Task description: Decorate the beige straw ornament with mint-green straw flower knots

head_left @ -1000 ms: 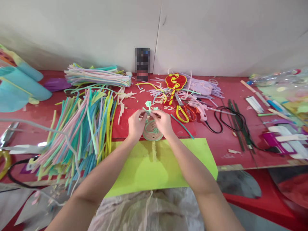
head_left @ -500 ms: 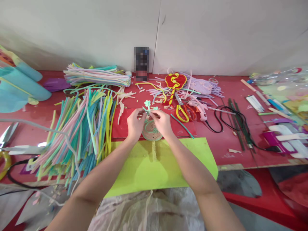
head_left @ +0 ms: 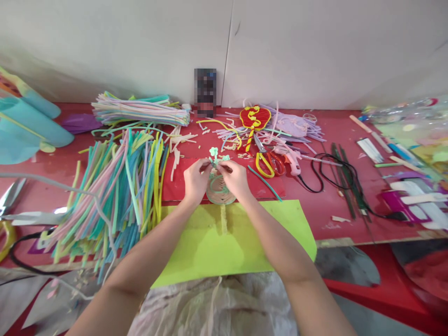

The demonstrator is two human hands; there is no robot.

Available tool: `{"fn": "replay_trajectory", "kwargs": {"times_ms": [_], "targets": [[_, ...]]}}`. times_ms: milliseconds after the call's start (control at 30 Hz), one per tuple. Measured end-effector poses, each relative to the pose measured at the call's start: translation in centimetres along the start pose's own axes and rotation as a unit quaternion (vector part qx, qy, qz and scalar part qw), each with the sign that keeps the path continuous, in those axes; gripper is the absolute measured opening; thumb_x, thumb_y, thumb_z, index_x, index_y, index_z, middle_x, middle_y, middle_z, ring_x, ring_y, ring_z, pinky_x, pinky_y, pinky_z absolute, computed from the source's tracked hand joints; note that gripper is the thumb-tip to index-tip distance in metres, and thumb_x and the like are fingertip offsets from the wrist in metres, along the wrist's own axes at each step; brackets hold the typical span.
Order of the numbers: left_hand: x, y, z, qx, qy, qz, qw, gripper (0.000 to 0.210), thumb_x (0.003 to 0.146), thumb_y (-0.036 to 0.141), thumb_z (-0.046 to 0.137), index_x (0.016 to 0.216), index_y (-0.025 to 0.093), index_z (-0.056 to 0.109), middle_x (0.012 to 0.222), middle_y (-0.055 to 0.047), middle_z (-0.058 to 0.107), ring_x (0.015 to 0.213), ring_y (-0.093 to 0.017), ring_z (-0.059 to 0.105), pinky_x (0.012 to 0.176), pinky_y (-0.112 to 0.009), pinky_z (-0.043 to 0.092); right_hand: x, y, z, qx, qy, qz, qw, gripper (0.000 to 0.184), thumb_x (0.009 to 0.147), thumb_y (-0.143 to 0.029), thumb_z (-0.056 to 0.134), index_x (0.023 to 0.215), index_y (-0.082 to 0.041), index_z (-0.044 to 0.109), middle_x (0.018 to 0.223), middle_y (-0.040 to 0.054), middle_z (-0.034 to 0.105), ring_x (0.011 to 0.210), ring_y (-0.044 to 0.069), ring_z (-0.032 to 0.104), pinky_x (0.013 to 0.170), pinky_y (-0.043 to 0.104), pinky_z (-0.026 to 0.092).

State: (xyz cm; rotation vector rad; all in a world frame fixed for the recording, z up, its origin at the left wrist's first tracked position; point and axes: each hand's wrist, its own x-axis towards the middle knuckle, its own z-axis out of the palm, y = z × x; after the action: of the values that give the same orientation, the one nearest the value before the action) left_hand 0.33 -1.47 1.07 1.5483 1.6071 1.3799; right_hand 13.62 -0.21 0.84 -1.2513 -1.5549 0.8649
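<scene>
Pinching green pipe-cleaner flower, fingers closed

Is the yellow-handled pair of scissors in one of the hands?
No, the scissors lie on the red table, right of the right hand.

A craft workshop: red worktable strewn w/ piles of coloured pipe cleaners at left, scissors, glue gun & paper sheets.

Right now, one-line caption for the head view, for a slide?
Both hands, left hand and right hand, pinch a green flower stem atop a small woven fan over a red table.
</scene>
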Motion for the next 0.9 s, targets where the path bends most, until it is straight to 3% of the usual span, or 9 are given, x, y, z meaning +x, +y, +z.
{"fn": "replay_trajectory", "kwargs": {"times_ms": [200, 300, 533, 767, 900], "targets": [[0.9, -0.5, -0.1, -0.051, -0.044, -0.012, 0.998, 0.015, 0.078, 0.028, 0.058, 0.088, 0.018, 0.065, 0.084, -0.003, 0.069, 0.077, -0.013, 0.063, 0.072, -0.024, 0.05, 0.7, 0.0, -1.2, 0.052, -0.101, 0.018, 0.993, 0.016, 0.077, -0.031, 0.061, 0.083, -0.019, 0.07, 0.082, 0.0044, 0.071, 0.073, 0.017, 0.067, 0.075, 0.031, 0.052], [1.1, -1.1, 0.1, -0.055, -0.04, -0.027, 0.997, 0.014, 0.075, 0.03, 0.062, 0.081, 0.018, 0.065, 0.081, -0.002, 0.069, 0.076, -0.013, 0.062, 0.071, -0.024, 0.049, 0.8, -0.1, -1.4, 0.081, -0.137, 0.043, 0.986, 0.017, 0.076, -0.034, 0.063, 0.081, -0.019, 0.07, 0.078, 0.004, 0.071, 0.071, 0.017, 0.066, 0.073, 0.032, 0.053], [1.0, -1.2, 0.3, -0.134, -0.025, -0.08, 0.987, 0.017, 0.076, 0.034, 0.059, 0.08, 0.018, 0.063, 0.078, -0.001, 0.067, 0.074, -0.013, 0.062, 0.072, -0.025, 0.049, 0.7, -0.1, -0.6, 0.148, -0.125, 0.083, 0.978, 0.027, 0.068, -0.039, 0.071, 0.086, -0.019, 0.07, 0.086, 0.004, 0.072, 0.079, 0.017, 0.067, 0.077, 0.032, 0.054], [1.0, -1.3, 0.8, -0.264, -0.046, -0.127, 0.955, 0.021, 0.074, 0.031, 0.061, 0.088, 0.017, 0.061, 0.088, -0.003, 0.067, 0.075, -0.012, 0.064, 0.075, -0.028, 0.052, 1.1, 0.4, -1.0, 0.216, -0.054, 0.111, 0.969, 0.035, 0.068, -0.044, 0.07, 0.092, -0.018, 0.068, 0.088, 0.0048, 0.072, 0.078, 0.017, 0.067, 0.079, 0.034, 0.055], [1.1, -1.0, 0.5, -0.212, -0.068, -0.095, 0.97, 0.022, 0.075, 0.031, 0.06, 0.094, 0.018, 0.061, 0.091, -0.004, 0.067, 0.078, -0.013, 0.064, 0.074, -0.028, 0.053, 1.3, 0.4, -1.6, 0.204, -0.058, 0.109, 0.971, 0.035, 0.068, -0.044, 0.07, 0.09, -0.017, 0.068, 0.088, 0.0054, 0.071, 0.078, 0.017, 0.066, 0.08, 0.034, 0.054]]}}
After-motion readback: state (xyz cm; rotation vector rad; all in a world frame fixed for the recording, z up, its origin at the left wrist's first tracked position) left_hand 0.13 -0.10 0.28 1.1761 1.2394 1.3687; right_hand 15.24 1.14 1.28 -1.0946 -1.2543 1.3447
